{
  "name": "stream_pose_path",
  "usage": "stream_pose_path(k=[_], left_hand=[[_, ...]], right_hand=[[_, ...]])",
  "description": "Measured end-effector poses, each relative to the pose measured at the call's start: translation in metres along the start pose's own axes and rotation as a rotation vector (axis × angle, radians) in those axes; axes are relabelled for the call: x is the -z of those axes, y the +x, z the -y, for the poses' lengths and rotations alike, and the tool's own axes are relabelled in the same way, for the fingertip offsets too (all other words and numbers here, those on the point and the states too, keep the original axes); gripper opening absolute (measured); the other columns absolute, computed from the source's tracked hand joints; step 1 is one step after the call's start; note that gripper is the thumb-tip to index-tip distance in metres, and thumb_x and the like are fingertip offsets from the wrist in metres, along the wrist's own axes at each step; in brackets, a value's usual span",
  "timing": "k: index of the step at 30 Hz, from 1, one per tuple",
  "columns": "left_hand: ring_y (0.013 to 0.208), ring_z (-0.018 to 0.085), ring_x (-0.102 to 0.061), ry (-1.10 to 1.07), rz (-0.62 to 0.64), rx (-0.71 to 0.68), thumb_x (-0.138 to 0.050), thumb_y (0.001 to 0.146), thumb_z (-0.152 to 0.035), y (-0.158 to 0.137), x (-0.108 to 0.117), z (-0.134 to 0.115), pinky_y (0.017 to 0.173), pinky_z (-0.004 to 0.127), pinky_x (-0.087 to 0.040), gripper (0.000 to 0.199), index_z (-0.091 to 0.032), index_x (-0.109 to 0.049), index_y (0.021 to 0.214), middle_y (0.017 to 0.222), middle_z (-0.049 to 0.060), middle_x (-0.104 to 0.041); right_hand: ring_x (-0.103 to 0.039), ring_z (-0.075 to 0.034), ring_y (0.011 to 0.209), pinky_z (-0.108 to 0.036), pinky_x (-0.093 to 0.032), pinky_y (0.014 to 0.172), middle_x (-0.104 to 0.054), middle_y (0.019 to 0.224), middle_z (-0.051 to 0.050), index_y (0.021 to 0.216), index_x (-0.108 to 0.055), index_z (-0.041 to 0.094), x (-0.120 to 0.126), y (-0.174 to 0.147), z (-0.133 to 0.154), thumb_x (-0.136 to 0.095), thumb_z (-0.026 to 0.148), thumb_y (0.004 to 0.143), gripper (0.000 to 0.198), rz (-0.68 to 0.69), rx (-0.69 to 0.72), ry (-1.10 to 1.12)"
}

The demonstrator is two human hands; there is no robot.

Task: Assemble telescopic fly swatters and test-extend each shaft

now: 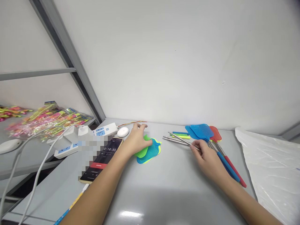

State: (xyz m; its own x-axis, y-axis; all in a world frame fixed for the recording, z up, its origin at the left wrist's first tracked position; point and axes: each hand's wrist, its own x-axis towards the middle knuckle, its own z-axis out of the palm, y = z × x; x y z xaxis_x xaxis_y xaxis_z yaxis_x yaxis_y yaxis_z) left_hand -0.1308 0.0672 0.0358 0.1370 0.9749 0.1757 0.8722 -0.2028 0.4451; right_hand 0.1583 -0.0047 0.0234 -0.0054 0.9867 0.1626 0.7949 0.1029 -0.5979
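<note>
My left hand is over a small pile of plastic fly swatter heads, its thumb and fingers spread apart. A green swatter head lies partly under it, overlapping a blue swatter head with a yellow-green edge beneath. My right hand pinches the near end of a thin metal rod, which slants over several other metal rods on the table. Just beyond them lie a blue handle sleeve and a yellow-green handle sleeve.
Blue fly swatters and a red fly swatter lie beside my right hand. White plastic sheeting covers the right side. At left are a phone, a round white device, a power strip and cables.
</note>
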Motion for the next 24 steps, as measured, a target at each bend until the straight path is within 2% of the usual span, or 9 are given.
stream_pose_path(k=[2, 5, 8, 15, 20, 24], left_hand=[[0.086, 0.02, -0.062, -0.019, -0.027, 0.02, -0.059, 0.073, -0.042, 0.002, 0.002, 0.002, 0.077, 0.032, -0.049, 0.051, -0.021, -0.049, 0.118, 0.126, 0.01, -0.046], [0.088, 0.022, -0.062, -0.017, -0.022, 0.023, -0.052, 0.078, -0.036, 0.004, 0.006, 0.003, 0.077, 0.033, -0.047, 0.032, -0.019, -0.053, 0.105, 0.111, 0.009, -0.058], [0.088, 0.024, -0.062, -0.005, -0.002, 0.004, -0.052, 0.078, -0.032, 0.002, 0.008, 0.0, 0.075, 0.033, -0.046, 0.022, -0.02, -0.055, 0.097, 0.1, 0.007, -0.064], [0.092, 0.024, -0.061, 0.01, -0.029, 0.005, -0.052, 0.076, -0.028, -0.005, 0.005, -0.011, 0.077, 0.033, -0.046, 0.027, -0.021, -0.053, 0.103, 0.108, 0.008, -0.062], [0.073, 0.018, -0.062, -0.006, -0.023, 0.056, -0.057, 0.074, -0.036, -0.007, 0.001, -0.008, 0.071, 0.032, -0.047, 0.038, -0.021, -0.049, 0.108, 0.116, 0.009, -0.053], [0.067, 0.014, -0.06, -0.024, -0.025, 0.024, -0.059, 0.072, -0.029, -0.007, -0.003, -0.005, 0.066, 0.03, -0.047, 0.039, -0.023, -0.048, 0.109, 0.115, 0.007, -0.048]], right_hand=[[-0.059, -0.021, 0.07, -0.03, -0.038, 0.061, -0.064, 0.08, -0.002, 0.096, -0.047, 0.024, 0.0, 0.0, 0.0, -0.036, 0.045, 0.095, 0.024, 0.002, 0.0, -0.002], [-0.057, -0.02, 0.068, -0.029, -0.038, 0.06, -0.062, 0.076, 0.0, 0.095, -0.047, 0.024, 0.0, 0.0, 0.0, -0.036, 0.045, 0.095, 0.024, 0.005, -0.006, -0.005], [-0.056, -0.019, 0.066, -0.029, -0.038, 0.06, -0.061, 0.074, 0.0, 0.095, -0.046, 0.025, 0.0, 0.0, 0.0, -0.036, 0.046, 0.095, 0.024, 0.012, -0.009, 0.006], [-0.056, -0.02, 0.067, -0.029, -0.036, 0.058, -0.061, 0.074, 0.001, 0.095, -0.047, 0.026, -0.008, -0.002, -0.003, -0.036, 0.049, 0.094, 0.026, 0.04, 0.022, -0.011], [-0.054, -0.02, 0.062, -0.028, -0.034, 0.056, -0.059, 0.069, 0.001, 0.096, -0.048, 0.026, -0.014, -0.004, -0.005, -0.035, 0.05, 0.094, 0.027, 0.064, 0.038, -0.011], [-0.054, -0.02, 0.06, -0.029, -0.034, 0.055, -0.058, 0.067, 0.001, 0.097, -0.048, 0.026, -0.015, -0.005, -0.004, -0.034, 0.05, 0.094, 0.028, 0.08, 0.042, -0.002]])
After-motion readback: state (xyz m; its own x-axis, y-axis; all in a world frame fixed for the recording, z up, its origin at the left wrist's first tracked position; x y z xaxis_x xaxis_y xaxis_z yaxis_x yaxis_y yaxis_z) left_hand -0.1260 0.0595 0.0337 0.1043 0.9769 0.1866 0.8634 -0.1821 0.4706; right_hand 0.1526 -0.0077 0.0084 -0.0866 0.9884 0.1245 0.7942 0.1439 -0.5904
